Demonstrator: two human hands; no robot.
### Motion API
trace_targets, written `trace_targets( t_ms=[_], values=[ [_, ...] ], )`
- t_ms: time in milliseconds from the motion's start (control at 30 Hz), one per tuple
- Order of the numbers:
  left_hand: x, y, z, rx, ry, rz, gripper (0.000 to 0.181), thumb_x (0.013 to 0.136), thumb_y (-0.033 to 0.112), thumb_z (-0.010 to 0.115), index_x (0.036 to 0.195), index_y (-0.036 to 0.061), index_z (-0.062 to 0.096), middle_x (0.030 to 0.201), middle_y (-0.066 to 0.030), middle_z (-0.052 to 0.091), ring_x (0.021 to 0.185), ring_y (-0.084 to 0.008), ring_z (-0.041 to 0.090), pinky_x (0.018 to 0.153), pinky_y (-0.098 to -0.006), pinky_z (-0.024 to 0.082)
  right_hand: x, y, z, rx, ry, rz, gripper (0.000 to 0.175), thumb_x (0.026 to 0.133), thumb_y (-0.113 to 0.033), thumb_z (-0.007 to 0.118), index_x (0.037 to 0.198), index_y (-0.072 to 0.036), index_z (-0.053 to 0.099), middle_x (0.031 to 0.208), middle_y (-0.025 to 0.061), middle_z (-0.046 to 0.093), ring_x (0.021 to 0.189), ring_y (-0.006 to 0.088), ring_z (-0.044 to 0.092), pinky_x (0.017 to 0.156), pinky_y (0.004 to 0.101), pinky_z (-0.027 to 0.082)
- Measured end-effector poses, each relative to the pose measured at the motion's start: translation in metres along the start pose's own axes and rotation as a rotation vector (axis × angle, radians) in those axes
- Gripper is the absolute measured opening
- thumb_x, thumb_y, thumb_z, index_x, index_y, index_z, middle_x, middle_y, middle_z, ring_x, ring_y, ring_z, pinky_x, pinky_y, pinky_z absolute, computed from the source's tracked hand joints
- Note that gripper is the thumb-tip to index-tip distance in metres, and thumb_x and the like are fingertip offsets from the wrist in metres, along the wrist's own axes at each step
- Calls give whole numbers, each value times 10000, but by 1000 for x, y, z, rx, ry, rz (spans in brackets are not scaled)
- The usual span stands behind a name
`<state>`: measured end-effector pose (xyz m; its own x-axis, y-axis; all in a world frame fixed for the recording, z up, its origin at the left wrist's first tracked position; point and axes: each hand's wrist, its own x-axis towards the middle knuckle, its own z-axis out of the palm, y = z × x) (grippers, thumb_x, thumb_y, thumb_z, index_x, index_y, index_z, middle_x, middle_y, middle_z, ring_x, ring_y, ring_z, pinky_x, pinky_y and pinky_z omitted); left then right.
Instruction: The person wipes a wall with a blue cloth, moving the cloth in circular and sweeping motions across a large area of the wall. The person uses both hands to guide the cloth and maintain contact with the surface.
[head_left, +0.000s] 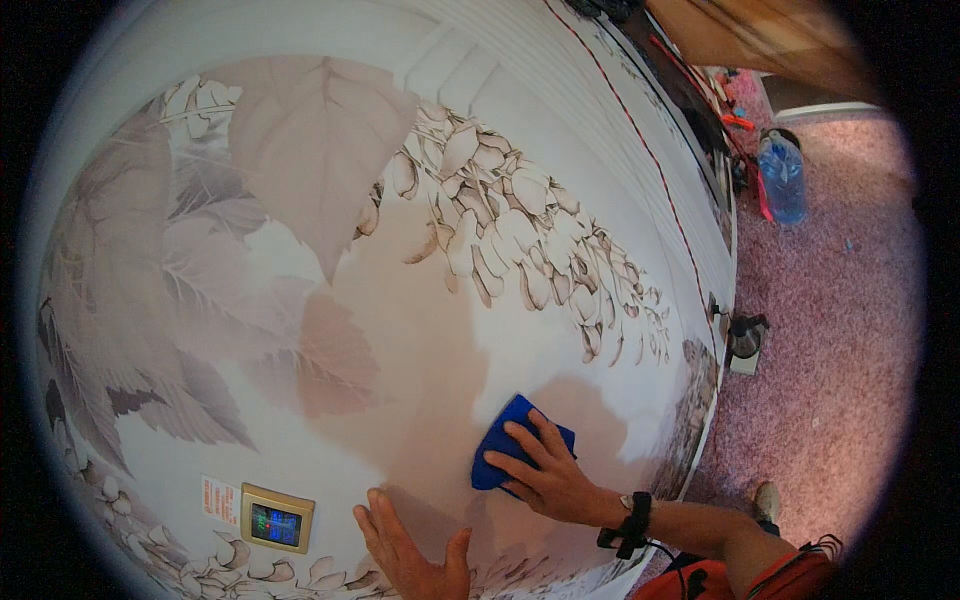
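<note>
My right hand (544, 469) is spread over a folded blue cloth (496, 450), pressing it to a wall covering (442, 315) printed with pale leaves and blossoms. A black strap with a small device (632, 525) sits on the right wrist. My left hand (409, 551) is at the bottom edge, fingers extended and thumb apart, holding nothing. It lies against or just over the wall covering; I cannot tell which. Left of it is a gold-framed wall control panel (247, 517) with a lit display. A white label (220, 498) with orange writing adjoins the panel.
A red-and-black cord (660, 161) runs along the wall to a wall socket (712, 307). On the reddish carpet (832, 315) are a large clear bottle (782, 180) and a dark rounded object (746, 337). A shoe (766, 501) shows at lower right. Wooden furniture (757, 37) fills the upper right.
</note>
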<state>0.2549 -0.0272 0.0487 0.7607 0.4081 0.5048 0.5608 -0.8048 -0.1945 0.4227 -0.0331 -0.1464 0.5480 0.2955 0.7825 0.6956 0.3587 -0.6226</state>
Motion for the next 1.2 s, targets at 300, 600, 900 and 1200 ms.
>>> trace_targets(
  t_ms=[300, 600, 900, 1200],
  values=[
    [15, 10, -7, 29, -7, 6, 1010, 930, 514, 800, 1674, 19, 330, 1704, -258, 357, 1587, -519, 253, 1263, -590, 275, 74, -33, -4, -20, -31, -151, 597, 977, -326, 755, 1537, -252, 562, 1730, 180, 333, 1578, 513, 301, 1160, 751, 350],
    [32, 16, -1, -22, 57, 52, 1009, 914, 457, 817, 1678, 19, 324, 1707, -254, 356, 1589, -505, 257, 1268, -593, 259, 99, -38, -12, -50, -76, -129, 667, 968, -312, 762, 1580, -268, 501, 1741, 173, 281, 1602, 521, 212, 1167, 740, 370],
    [37, 13, 13, 39, 82, 103, 1064, 898, 530, 813, 1682, 16, 311, 1708, -248, 360, 1590, -498, 259, 1276, -596, 221, 78, -20, -15, -27, 14, -101, 696, 957, -307, 774, 1592, -265, 494, 1728, 178, 308, 1558, 545, 298, 1139, 741, 401],
    [36, 23, 23, 73, -1, 78, 1038, 914, 526, 792, 1695, 50, 302, 1741, -194, 332, 1622, -463, 212, 1280, -630, 167, 38, 2, -16, -67, -15, 45, 684, 952, -253, 792, 1575, -236, 511, 1691, 209, 334, 1528, 562, 314, 1160, 710, 405]
  ],
)
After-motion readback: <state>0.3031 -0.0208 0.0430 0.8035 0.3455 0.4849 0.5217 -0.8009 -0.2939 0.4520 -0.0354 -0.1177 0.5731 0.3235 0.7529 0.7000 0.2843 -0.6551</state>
